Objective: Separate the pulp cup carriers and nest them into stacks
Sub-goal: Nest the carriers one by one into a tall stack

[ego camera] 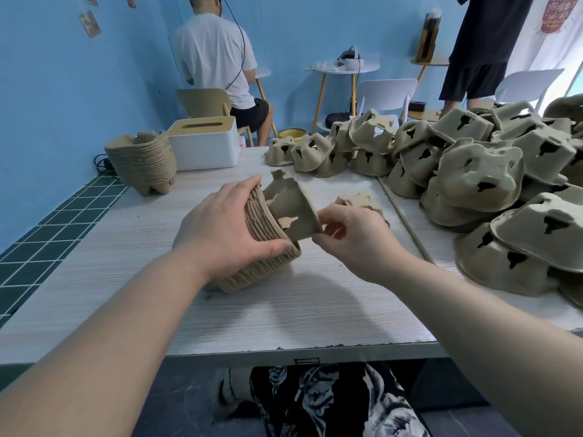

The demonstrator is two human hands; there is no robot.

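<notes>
Pulp carrier (pixel 291 209), light and crushable: your right hand (pixel 353 241) pinched its rim; left hand (pixel 220 228) gripped the nested stack (pixel 252 263).

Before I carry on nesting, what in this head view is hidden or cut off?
- Stack in hand: left hand covers its near side; count unreadable.
- Single carrier: right hand's fingertips hide its gripped edge.
- Loose pile: runs off the right edge.
- Small carrier: partly behind the right hand.
</notes>
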